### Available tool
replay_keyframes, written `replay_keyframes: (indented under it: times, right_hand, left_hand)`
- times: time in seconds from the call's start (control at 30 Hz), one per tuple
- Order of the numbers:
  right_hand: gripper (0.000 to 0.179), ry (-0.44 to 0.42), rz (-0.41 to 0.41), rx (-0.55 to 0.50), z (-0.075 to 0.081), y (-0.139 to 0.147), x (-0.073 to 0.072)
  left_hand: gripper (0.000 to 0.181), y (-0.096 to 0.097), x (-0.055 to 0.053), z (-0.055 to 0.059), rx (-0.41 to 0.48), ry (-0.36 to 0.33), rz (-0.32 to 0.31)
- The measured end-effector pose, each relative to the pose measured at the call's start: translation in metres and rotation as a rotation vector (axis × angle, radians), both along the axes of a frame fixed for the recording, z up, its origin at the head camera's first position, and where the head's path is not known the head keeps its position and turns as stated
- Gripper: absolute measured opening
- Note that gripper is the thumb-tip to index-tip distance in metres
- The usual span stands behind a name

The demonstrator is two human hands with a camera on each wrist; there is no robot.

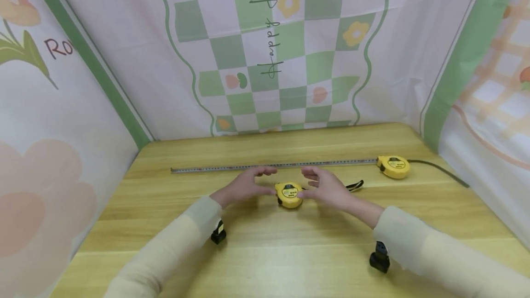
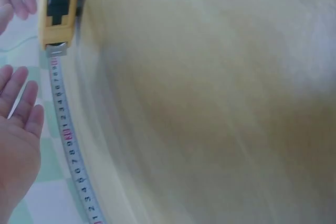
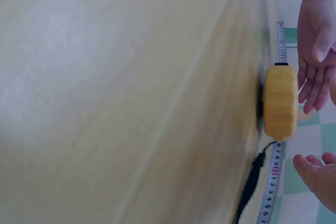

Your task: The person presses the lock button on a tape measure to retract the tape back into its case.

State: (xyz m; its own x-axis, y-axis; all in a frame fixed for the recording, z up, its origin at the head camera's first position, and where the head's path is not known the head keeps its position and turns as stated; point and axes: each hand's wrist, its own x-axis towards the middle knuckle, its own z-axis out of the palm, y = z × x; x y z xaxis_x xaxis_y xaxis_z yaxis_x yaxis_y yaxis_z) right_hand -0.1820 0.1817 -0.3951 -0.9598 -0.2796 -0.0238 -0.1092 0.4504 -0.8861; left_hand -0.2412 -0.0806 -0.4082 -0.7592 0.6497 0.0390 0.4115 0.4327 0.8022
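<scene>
A yellow tape measure with a black wrist strap lies on the wooden table between the two hands. On its left side, my left hand hovers with relaxed, spread fingers. My right hand is on the other side, its thumb overlapping the case's edge in the head view. The right wrist view shows both hands apart from the yellow case. Behind them, a second yellow tape measure has its blade pulled out leftward across the table. Neither hand holds anything.
The wooden table has patterned cloth hanging behind it and at both sides. A dark strap trails from the far tape measure toward the right edge. Small black devices are worn under both wrists.
</scene>
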Motion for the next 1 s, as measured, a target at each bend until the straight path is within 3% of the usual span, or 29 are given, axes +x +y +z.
replay_keyframes:
  times: [0.37, 0.63, 0.83, 1.0]
  right_hand:
    - [0.070, 0.148, 0.002, -0.003, 0.026, 0.023, 0.007]
    - [0.070, 0.226, -0.046, 0.115, 0.042, 0.050, 0.016]
    - [0.068, 0.303, -0.077, 0.189, 0.047, 0.074, 0.016]
    - [0.068, 0.353, -0.100, 0.269, 0.051, 0.096, 0.014]
  left_hand:
    - [0.059, -0.028, 0.005, 0.009, 0.050, 0.061, 0.068]
    - [0.056, -0.064, 0.007, 0.018, 0.058, 0.089, 0.185]
    - [0.054, -0.092, 0.005, 0.024, 0.047, 0.145, 0.269]
    - [0.056, -0.118, 0.003, 0.026, 0.028, 0.142, 0.348]
